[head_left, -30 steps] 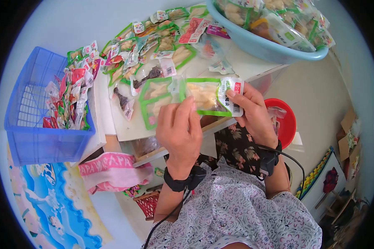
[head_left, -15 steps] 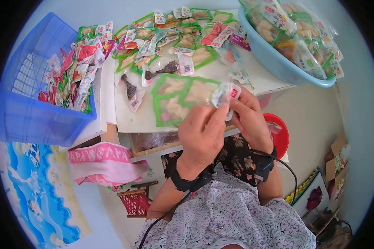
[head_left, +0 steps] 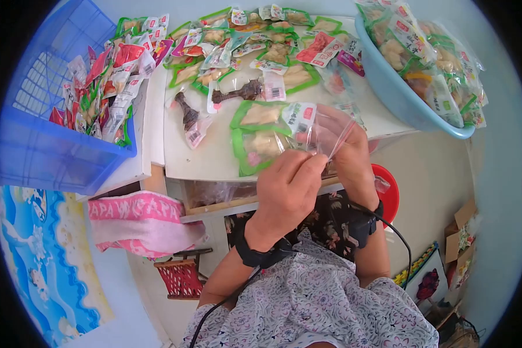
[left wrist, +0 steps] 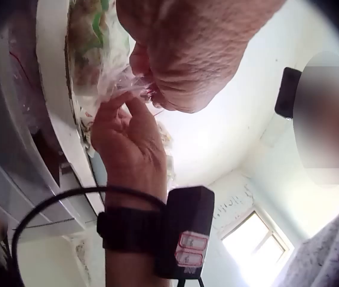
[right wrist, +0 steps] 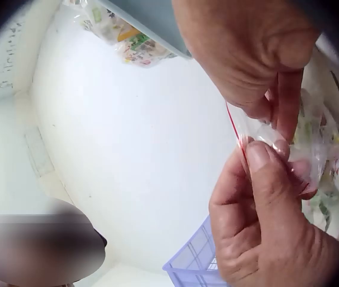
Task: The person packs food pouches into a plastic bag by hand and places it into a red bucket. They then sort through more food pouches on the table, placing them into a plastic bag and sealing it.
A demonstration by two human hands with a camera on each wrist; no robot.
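Note:
A clear plastic bag (head_left: 339, 136) with green-edged food packets inside is held between both hands over the front of the table. The left hand (head_left: 287, 188) pinches the bag's film near its mouth; in the right wrist view the left thumb (right wrist: 268, 173) presses the film by a red line at the bag's edge. The right hand (head_left: 354, 156) has its fingers inside the film, extended against the labelled end of a food packet (head_left: 297, 118). Another packet (head_left: 264, 144) lies below it in the bag. The right wrist view shows the right hand (right wrist: 253, 54) pointing down into the bag.
Several packets (head_left: 296, 78) and dark drumstick packs (head_left: 238, 93) lie on the white table (head_left: 214, 156). A blue basket (head_left: 64, 165) of packets stands left, a light blue basin (head_left: 383, 93) of filled bags right. A red bucket (head_left: 390, 197) stands below.
The labelled packet, gripped by the right hand earlier, has moved left into the bag. The left hand has moved right, bringing the bag's film over the right fingers.

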